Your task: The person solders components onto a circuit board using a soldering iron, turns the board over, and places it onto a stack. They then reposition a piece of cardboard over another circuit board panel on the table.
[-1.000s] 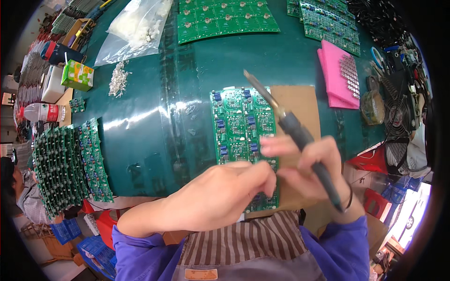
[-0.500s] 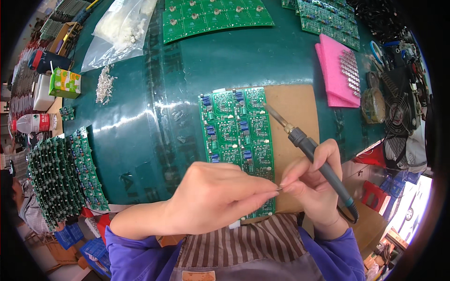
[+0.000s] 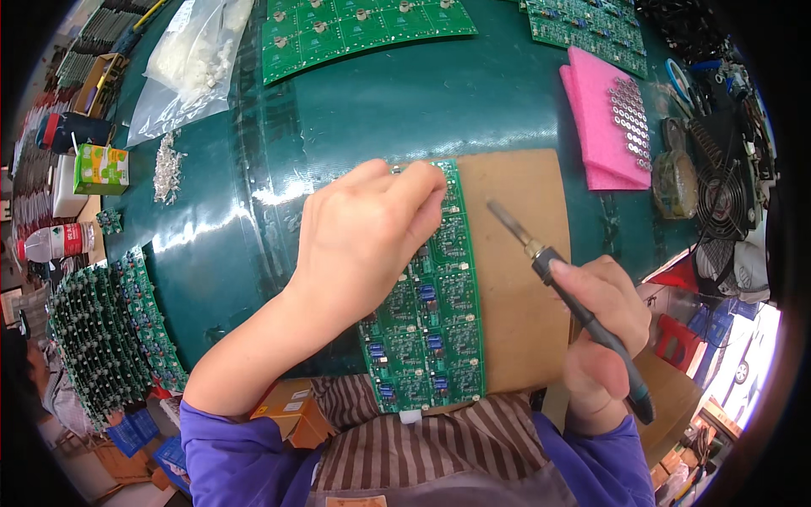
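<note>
A green circuit board panel (image 3: pixel 452 291) with blue components lies on a brown board (image 3: pixel 528 338) in front of me. My left hand (image 3: pixel 359 232) is over the panel's far left part, its fingers closed in a pinch. What they hold, if anything, is hidden behind the knuckles. In my right hand (image 3: pixel 612 308) is a soldering iron (image 3: pixel 583 314), gripped by its dark handle. Its metal tip points to the far left, above the brown board and just right of the panel.
Pink foam (image 3: pixel 596 118) bearing small round metal parts lies at far right. Farther off are a large green board (image 3: pixel 363 29) and a plastic bag (image 3: pixel 190 68). Small clear parts (image 3: pixel 167 169) are heaped at left, near a drink carton (image 3: pixel 101 171) and stacked circuit boards (image 3: pixel 97 338).
My hands have parted from a thin piece between their fingertips. The left moved up over the panel; the right now grasps the iron more fully. The panel sits nearer to me.
</note>
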{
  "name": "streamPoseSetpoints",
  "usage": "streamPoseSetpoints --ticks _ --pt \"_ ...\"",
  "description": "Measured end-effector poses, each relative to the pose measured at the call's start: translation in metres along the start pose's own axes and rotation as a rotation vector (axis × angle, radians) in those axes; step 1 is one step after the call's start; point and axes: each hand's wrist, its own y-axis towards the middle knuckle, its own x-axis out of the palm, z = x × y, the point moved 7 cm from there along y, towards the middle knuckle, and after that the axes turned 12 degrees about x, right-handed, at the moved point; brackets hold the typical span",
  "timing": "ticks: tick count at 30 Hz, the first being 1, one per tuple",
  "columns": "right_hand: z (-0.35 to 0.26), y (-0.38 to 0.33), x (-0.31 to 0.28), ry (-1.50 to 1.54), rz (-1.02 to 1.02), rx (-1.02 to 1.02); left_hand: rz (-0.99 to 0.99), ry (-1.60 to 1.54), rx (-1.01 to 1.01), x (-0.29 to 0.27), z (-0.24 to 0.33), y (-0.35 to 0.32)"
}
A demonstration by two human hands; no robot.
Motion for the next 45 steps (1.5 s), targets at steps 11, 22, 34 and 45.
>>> streamPoseSetpoints --ticks 11,22,34,45 --pt "0.018 0.007 0.016 0.184 0.262 0.254 0.153 0.035 0.110 0.002 0.002 0.000" --pt "0.016 0.015 0.017 0.135 0.226 0.229 0.026 0.190 0.124 0.004 0.011 0.002" --pt "0.005 0.019 0.018 0.046 0.231 0.145 0.099 0.062 0.077 -0.001 0.011 0.005" --pt "0.006 0.024 0.015 0.118 0.208 0.225 0.036 0.142 0.154 0.004 0.012 0.004"
